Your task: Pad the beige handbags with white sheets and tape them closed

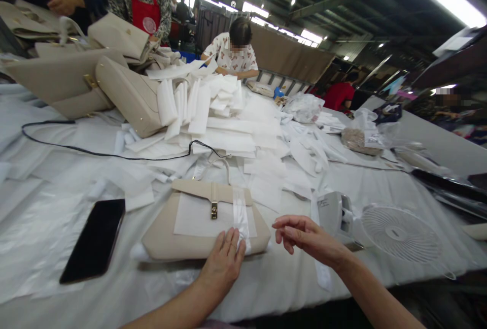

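Handbag: the beige handbag [163,240] is laid on the cloth-covered desk [274,288], directly before the person, between a black phone [95,240] and a white fan [399,232].
Sheet and strip: the front is partly covered by a white sheet [196,220], overlapped at the top by the flap; a shiny strip [239,204] is laid down across flap and sheet, right of the gold clasp [214,211].
Left hand: the left hand [224,258] is spread nearly flat, pressed on the lower front by the strip's end; nothing is gripped.
Right hand: the right hand [300,233] is held in the air, apart from the handbag, fingers loosely curled; nothing is seen in it.
Strip risk: creases could be caused by uneven pressing.
Sheet risk: the clasp could be left exposed to scratches, since it is not covered.
Slip risk: the handbag could be shifted on the wrinkled cloth if pushed sideways.
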`<state>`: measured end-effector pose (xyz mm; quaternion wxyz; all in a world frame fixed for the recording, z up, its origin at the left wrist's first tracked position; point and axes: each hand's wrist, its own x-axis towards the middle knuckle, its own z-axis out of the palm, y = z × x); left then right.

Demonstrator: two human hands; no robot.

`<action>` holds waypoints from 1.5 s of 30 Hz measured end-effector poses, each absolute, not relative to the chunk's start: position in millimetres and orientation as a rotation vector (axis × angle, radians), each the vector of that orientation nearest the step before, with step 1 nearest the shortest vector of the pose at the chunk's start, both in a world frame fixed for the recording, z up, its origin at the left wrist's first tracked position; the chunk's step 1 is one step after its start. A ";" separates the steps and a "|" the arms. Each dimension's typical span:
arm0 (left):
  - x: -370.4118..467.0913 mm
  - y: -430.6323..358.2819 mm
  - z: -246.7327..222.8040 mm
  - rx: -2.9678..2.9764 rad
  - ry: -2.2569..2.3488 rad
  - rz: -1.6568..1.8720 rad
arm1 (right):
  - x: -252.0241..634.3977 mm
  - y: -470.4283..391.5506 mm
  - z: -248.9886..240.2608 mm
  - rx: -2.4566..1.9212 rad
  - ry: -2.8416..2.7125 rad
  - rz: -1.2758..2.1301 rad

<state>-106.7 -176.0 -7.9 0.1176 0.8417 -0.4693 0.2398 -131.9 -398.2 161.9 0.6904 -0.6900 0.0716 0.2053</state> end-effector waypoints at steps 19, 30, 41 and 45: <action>-107.3 -176.6 -9.7 2.489 -1.358 0.665 | -122.0 -396.4 148.5 -1.671 0.098 0.507; -107.2 -175.4 -8.0 2.496 -1.364 0.598 | -95.1 -386.1 170.6 -2.005 -0.192 0.767; -106.8 -174.2 -4.6 2.528 -1.381 0.547 | -45.2 -362.6 185.3 -1.995 -0.430 1.400; -106.2 -173.1 -2.1 2.546 -1.404 0.500 | -23.7 -342.1 169.4 -2.445 -0.719 1.517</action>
